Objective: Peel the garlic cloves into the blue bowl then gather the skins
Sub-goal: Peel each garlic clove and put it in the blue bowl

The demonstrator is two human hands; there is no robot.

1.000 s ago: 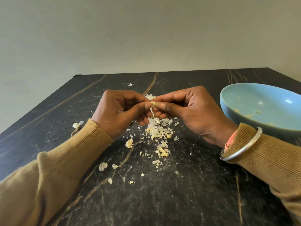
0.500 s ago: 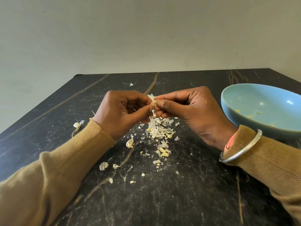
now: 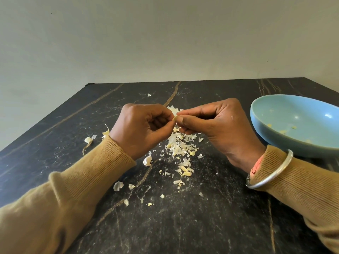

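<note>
My left hand (image 3: 143, 127) and my right hand (image 3: 214, 123) meet above the dark table, fingertips together. Between them they pinch a small garlic clove (image 3: 175, 118), of which only a pale tip shows. Below the hands lies a loose pile of garlic skins (image 3: 180, 145) with a few pale cloves mixed in. The blue bowl (image 3: 275, 136) stands to the right of my right hand, with a few small yellowish bits inside.
Stray skins lie scattered on the black marbled table (image 3: 201, 226): one clove-like piece (image 3: 147, 160) by my left wrist, a stem piece (image 3: 87, 141) at the left, flakes (image 3: 118, 186) nearer me. A plain wall rises behind the table's far edge.
Both hands have stayed together above the pile, with only small shifts of the fingertips on the clove. The bowl and the skins have not moved.
</note>
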